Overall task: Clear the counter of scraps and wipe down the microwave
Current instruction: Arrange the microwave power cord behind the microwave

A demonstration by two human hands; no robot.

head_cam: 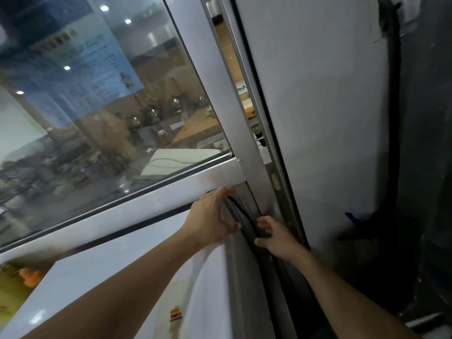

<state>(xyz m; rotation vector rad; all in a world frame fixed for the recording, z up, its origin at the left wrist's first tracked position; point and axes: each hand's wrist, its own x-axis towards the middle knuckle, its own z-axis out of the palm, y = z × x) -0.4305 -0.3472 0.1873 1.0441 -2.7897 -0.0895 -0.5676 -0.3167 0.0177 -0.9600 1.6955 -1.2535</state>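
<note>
Both arms reached toward the gap where a white appliance (pixel 127 272), probably the microwave seen from above its top panel, met the metal window frame (pixel 234 133). The left hand (pixel 212 216) lay on the appliance's far right corner, just below the frame's horizontal rail, with its fingers spread and curving over the edge, the fingertips next to a black cable (pixel 241 211) that ran down the gap; whether they pinched the cable could not be told. The right hand (pixel 274 234) sat just right of that cable, fingers loosely parted and partly bent, holding nothing that showed. No cloth was in view, and the tabletop with its scraps was out of sight. A small red and yellow sticker (pixel 175 313) sat on the appliance's top, nearer the camera than the left hand. By appearance, the step in hand was getting at the appliance's back edge, perhaps shifting it or freeing the cable, before wiping. The next move probably called for a firm hold on the corner while keeping the cable from snagging against the frame.
</note>
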